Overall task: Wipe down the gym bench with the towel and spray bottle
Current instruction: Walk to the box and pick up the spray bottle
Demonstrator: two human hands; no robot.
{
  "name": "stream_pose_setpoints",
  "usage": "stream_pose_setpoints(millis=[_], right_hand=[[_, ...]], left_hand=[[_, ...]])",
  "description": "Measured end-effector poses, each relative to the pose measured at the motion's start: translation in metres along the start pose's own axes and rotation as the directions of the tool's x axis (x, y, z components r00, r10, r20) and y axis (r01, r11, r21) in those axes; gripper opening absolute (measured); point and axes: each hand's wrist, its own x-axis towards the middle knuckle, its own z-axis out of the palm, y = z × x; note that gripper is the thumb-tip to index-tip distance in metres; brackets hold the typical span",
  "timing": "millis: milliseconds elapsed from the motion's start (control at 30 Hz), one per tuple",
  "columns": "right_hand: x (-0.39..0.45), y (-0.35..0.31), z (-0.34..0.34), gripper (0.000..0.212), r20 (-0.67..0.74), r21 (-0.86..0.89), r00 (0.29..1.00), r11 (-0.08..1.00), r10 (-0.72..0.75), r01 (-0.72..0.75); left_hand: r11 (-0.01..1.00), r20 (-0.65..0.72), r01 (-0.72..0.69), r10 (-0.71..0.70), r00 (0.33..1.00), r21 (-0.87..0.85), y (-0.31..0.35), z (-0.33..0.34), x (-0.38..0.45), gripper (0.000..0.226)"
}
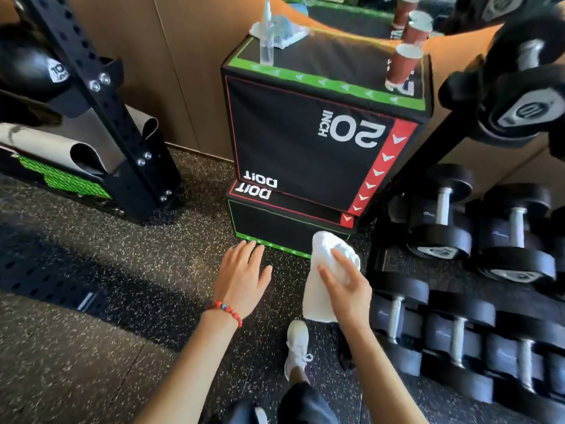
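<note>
The head view looks down on a dark rubber floor with light speckles (91,347), and on it, against a brown wall, stands a big black padded box with green and red edges and the mark "20 INCH" (305,148), resting on a lower black box of the same kind (275,221). At the right a black rack with rows of black dumbbells with metal handles (452,301) fills the side, and at the left stands a black steel post with many holes (101,102). On top of the big box, near its far left corner, a clear plastic spray bottle (266,41) stands upright, just beside a white folded cloth (287,36); at the right side are brown paper cups (403,67). The right hand (345,286) holds a white towel (327,270), the fingers closed around it, in the air before the lower box. The left hand (241,276), with a red bead bracelet (227,310), is empty with fingers spread wide. A white sneaker (298,344) shows below.
</note>
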Motion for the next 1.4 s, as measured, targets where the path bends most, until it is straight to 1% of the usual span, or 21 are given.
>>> stream_pose_setpoints(millis=[100, 200, 300, 400, 500, 733, 967, 1067, 1167, 1233, 1400], right_hand=[[0.048, -0.015, 0.005, 0.04, 0.015, -0.009, 1.0, 1.0, -0.02, 0.02], [0.095, -0.037, 0.006, 0.041, 0.042, -0.012, 0.998, 0.999, -0.039, 0.04], [0.136, -0.058, 0.006, 0.041, 0.077, -0.01, 0.996, 0.998, -0.054, 0.055], [0.174, -0.079, 0.009, 0.041, 0.104, -0.011, 0.991, 0.996, -0.09, 0.091], [0.206, -0.099, 0.017, 0.041, 0.116, 0.003, 0.989, 0.996, -0.087, 0.087], [0.276, -0.14, 0.051, 0.039, 0.069, 0.058, 0.991, 0.992, -0.116, 0.112], [0.352, -0.21, 0.108, 0.038, -0.031, 0.128, 0.989, 0.98, -0.147, 0.15], [0.377, -0.237, 0.127, 0.038, -0.073, 0.155, 0.984, 0.973, -0.161, 0.17], [0.402, -0.258, 0.146, 0.038, -0.106, 0.189, 0.982, 0.967, -0.154, 0.171], [0.415, -0.267, 0.154, 0.037, -0.113, 0.198, 0.983, 0.967, -0.142, 0.163], [0.44, -0.277, 0.164, 0.035, -0.126, 0.19, 0.984, 0.971, -0.122, 0.145]], left_hand=[[1.0, -0.011, 0.003, -0.003, 1.0, 0.002, 0.001, 0.007, 0.05, 0.051], [1.0, -0.024, 0.014, -0.014, 1.0, 0.005, 0.004, 0.01, 0.098, 0.041], [1.0, -0.03, 0.021, -0.021, 0.999, 0.012, 0.009, 0.007, 0.142, 0.044], [0.999, -0.067, 0.045, -0.044, 0.997, 0.006, 0.011, 0.0, 0.182, 0.041], [0.999, -0.072, 0.05, -0.051, 0.996, -0.012, 0.008, -0.008, 0.219, 0.05], [0.997, -0.103, 0.049, -0.055, 0.993, -0.054, -0.032, -0.011, 0.307, 0.054], [0.999, -0.174, -0.012, 0.003, 0.985, -0.053, -0.087, -0.037, 0.414, 0.053], [0.996, -0.201, -0.028, 0.012, 0.98, -0.079, -0.106, -0.052, 0.451, 0.052], [0.994, -0.245, -0.072, 0.049, 0.968, -0.084, -0.123, -0.063, 0.487, 0.051], [0.988, -0.272, -0.08, 0.043, 0.961, -0.129, -0.128, -0.068, 0.508, 0.05], [0.945, -0.358, -0.092, -0.028, 0.933, -0.313, -0.123, -0.077, 0.546, 0.052]])
